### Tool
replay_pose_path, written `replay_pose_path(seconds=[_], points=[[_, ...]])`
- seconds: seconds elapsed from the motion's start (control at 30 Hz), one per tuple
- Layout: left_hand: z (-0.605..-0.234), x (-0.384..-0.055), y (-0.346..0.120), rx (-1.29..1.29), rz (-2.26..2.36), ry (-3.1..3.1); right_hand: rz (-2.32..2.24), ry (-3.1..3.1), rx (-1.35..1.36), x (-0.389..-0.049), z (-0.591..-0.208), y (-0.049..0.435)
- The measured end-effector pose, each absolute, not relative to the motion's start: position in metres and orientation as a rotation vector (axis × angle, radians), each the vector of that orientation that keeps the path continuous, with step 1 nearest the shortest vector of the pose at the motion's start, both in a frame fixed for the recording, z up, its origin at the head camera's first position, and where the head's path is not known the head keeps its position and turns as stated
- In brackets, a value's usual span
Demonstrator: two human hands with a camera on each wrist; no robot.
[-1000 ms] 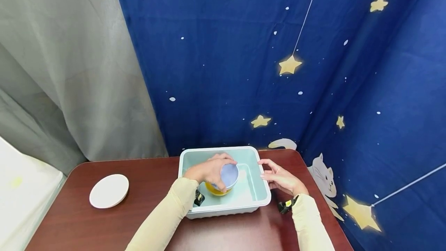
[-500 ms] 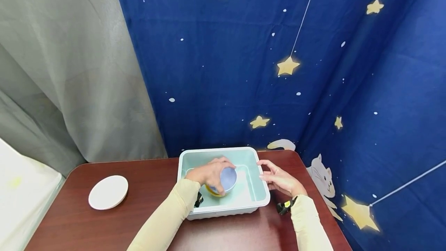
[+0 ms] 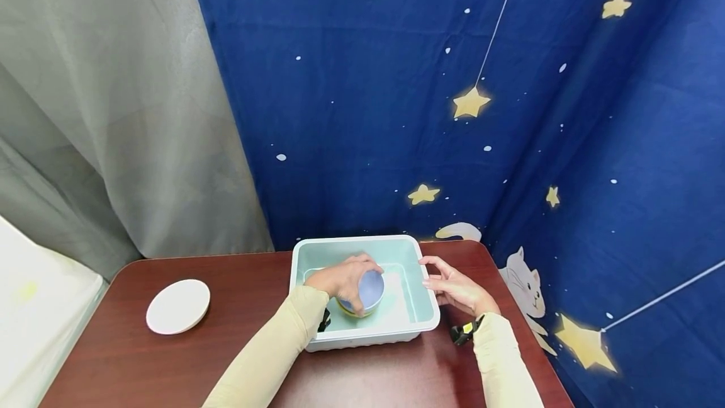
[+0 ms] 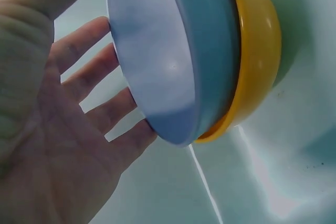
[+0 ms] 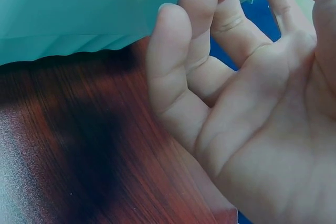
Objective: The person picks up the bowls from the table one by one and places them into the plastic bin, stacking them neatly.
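One blue bowl in one yellow bowl, one tub, lower centre.
Our left hand grips blue bowl, relaxed right hand touches tub.

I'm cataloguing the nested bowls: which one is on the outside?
The yellow bowl; the blue bowl, whose rim the left hand holds, sits partly inside it.
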State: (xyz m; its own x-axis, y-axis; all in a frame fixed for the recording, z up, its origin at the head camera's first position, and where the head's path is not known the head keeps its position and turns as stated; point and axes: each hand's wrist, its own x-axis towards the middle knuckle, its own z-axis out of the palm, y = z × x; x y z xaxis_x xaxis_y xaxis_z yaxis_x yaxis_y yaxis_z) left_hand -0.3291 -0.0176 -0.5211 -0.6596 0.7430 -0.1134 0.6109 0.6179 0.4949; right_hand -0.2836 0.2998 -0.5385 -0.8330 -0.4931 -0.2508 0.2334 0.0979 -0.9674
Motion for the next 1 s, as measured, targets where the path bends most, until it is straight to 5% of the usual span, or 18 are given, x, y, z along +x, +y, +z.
replay_pose_path(seconds=[1.0], points=[[-0.5222, -0.3277, -0.0162, 0.993, 0.624, 2.503, -1.792, 1.842, -0.267, -0.2820, -0.5395, 0.2996]])
